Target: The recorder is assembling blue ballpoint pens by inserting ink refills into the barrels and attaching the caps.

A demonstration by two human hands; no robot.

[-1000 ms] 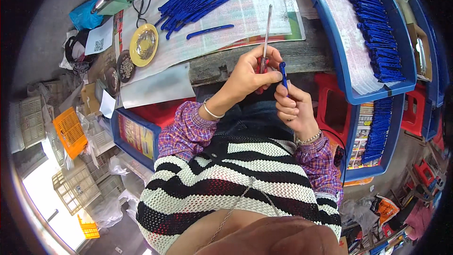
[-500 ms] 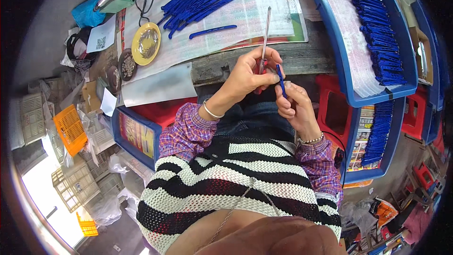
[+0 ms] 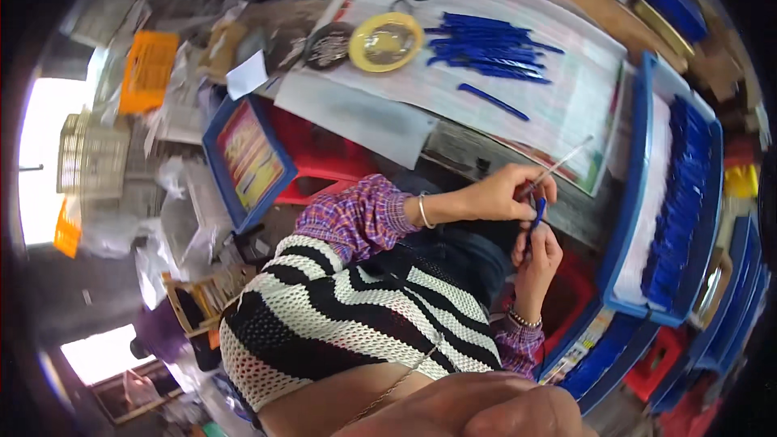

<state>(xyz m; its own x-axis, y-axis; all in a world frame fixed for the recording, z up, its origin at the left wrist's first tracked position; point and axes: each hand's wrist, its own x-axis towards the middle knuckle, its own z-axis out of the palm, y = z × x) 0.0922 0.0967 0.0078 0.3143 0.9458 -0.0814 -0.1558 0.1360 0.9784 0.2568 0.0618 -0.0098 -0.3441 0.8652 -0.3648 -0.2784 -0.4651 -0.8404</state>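
Note:
My left hand is closed around the handle of a screwdriver, its bare metal shaft pointing up and to the right. The same hand's thumb and fingertips meet the upper end of a slim blue piece. My right hand pinches that piece lower down, so both hands come together on it in front of the table edge. More slim blue pieces lie in a pile on the paper-covered table, and a single blue piece rests apart, nearer to me. Motion blur hides fine detail.
A yellow dish of small metal parts stands left of the pile, beside a dark dish of small parts. On the right, a blue tray holds rows of blue pieces. A red stool and another blue tray are at left.
The whole view has swung, so the table and trays appear turned and shifted. Both hands keep hold of the blue piece, and the screwdriver stays in my left hand.

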